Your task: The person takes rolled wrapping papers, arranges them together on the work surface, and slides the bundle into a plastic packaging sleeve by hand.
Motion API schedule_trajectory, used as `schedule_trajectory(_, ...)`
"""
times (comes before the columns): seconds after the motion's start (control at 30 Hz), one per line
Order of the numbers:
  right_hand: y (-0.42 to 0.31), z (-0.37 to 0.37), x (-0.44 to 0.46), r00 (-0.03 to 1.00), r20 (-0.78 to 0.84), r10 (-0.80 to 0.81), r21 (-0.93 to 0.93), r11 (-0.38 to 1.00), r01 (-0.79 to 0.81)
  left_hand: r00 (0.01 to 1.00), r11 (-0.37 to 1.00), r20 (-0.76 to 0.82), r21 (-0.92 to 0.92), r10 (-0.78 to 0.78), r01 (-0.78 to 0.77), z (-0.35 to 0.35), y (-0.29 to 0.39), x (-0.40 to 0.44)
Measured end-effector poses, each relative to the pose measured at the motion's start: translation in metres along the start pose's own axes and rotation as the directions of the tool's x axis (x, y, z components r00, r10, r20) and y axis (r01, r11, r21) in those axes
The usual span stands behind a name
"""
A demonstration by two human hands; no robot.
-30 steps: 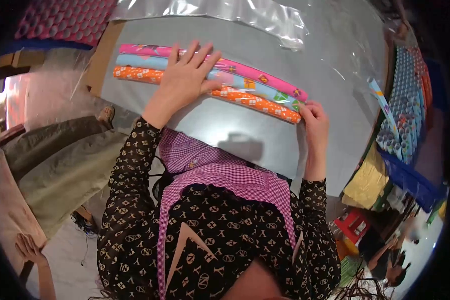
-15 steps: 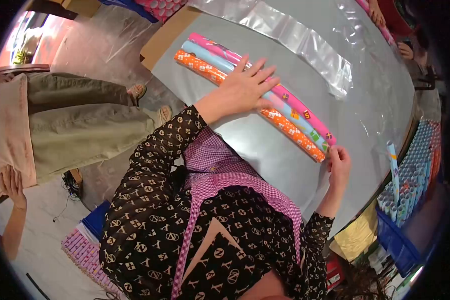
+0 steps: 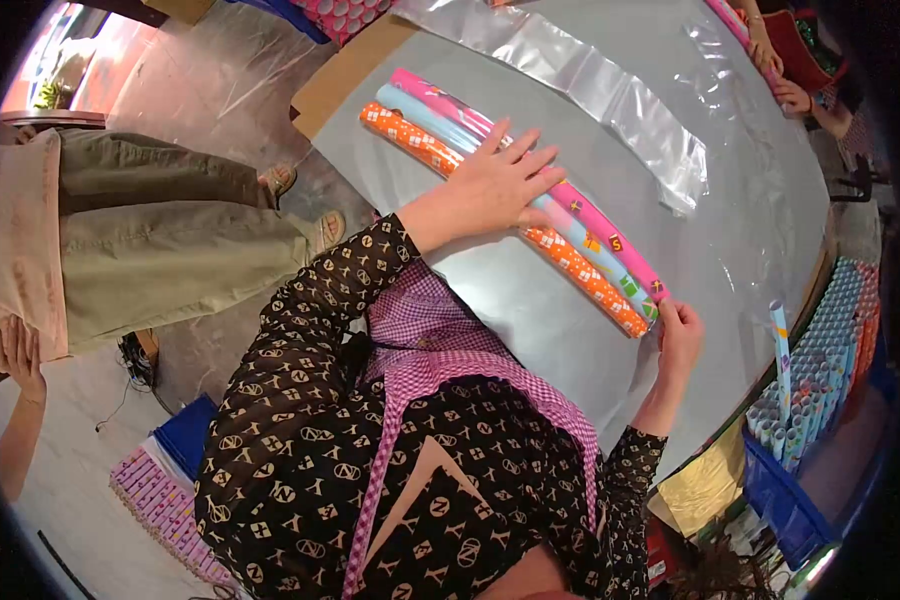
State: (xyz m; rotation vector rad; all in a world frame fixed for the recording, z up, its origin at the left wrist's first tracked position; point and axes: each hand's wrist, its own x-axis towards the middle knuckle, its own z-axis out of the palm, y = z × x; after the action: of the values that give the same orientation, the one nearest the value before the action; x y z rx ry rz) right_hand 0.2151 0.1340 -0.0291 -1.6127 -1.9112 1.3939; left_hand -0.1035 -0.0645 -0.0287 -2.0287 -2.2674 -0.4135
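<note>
Three rolls of wrapping paper lie side by side on the grey tabletop [image 3: 570,350]: a pink roll [image 3: 610,234], a light blue roll [image 3: 425,119] and an orange roll [image 3: 582,265] with white prints. Shiny clear film seems to cover them. My left hand [image 3: 495,190] rests flat across their middle, fingers spread. At their near right end is my right hand [image 3: 678,335], its fingers curled in and the fingertips touching the roll ends. What those fingers pinch is too small to make out.
Clear plastic film [image 3: 580,75] lies across the table's far side. At top right another person's hands [image 3: 778,75] hold a pink roll. Many rolls stand in a blue bin [image 3: 785,510] at right. Another person [image 3: 160,240] stands at left, near stacked pink rolls [image 3: 165,505].
The view has shifted slightly. My hands keep nearly the same place on the rolls. At top right, the other person's hands show more fully on the pink roll.
</note>
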Motion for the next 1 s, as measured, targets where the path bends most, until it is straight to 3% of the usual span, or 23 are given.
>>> schedule_trajectory(0.2, -0.008, -0.001, 0.002, 0.995, 0.078, 0.068, 0.049, 0.996, -0.072, 0.998, 0.999, 0.060, 0.030, -0.020, 0.018, -0.004, 0.000, 0.001)
schedule_trajectory(0.27, 0.003, 0.000, 0.008, 0.999, 0.004, -0.055, -0.102, 0.993, 0.055, 0.998, 1.000, 0.063, 0.011, 0.005, -0.006, -0.001, 0.002, 0.002)
schedule_trajectory(0.37, -0.010, 0.004, -0.003, 0.992, 0.003, -0.124, -0.196, 0.973, 0.122, 0.998, 0.998, 0.055, 0.058, -0.015, 0.012, 0.003, 0.000, 0.001)
schedule_trajectory(0.43, -0.014, 0.003, -0.013, 0.974, 0.025, -0.225, -0.224, 0.948, 0.225, 0.998, 0.996, 0.065, 0.087, -0.016, 0.011, 0.002, 0.001, -0.001)
schedule_trajectory(0.5, -0.006, -0.005, -0.018, 0.962, 0.121, -0.244, -0.065, 0.965, 0.253, 0.998, 0.996, 0.061, 0.081, 0.023, -0.028, 0.001, -0.001, 0.003)
schedule_trajectory(0.63, -0.014, -0.020, -0.041, 0.952, 0.170, -0.255, -0.173, 0.943, 0.283, 0.996, 0.994, 0.083, 0.107, 0.025, -0.034, -0.009, 0.002, 0.006)
schedule_trajectory(0.7, -0.008, -0.024, -0.043, 0.892, 0.264, -0.366, -0.264, 0.862, 0.432, 0.997, 0.996, 0.072, 0.091, 0.016, -0.023, -0.006, 0.001, 0.006)
schedule_trajectory(0.83, 0.006, -0.023, -0.038, 0.846, 0.227, -0.482, -0.242, 0.814, 0.529, 0.996, 0.991, 0.086, 0.127, 0.024, -0.035, -0.005, 0.000, 0.006)
schedule_trajectory(0.9, 0.011, -0.023, -0.031, 0.782, 0.239, -0.575, -0.312, 0.718, 0.623, 0.995, 0.991, 0.092, 0.130, 0.029, -0.041, -0.006, -0.001, 0.006)
schedule_trajectory(0.93, 0.009, -0.023, -0.031, 0.782, 0.239, -0.576, -0.306, 0.720, 0.623, 0.994, 0.991, 0.100, 0.128, 0.032, -0.045, -0.008, 0.000, 0.006)
schedule_trajectory(1.0, 0.004, -0.024, -0.034, 0.919, 0.201, -0.339, -0.321, 0.864, 0.389, 0.994, 0.990, 0.101, 0.133, 0.034, -0.047, -0.007, -0.001, 0.006)
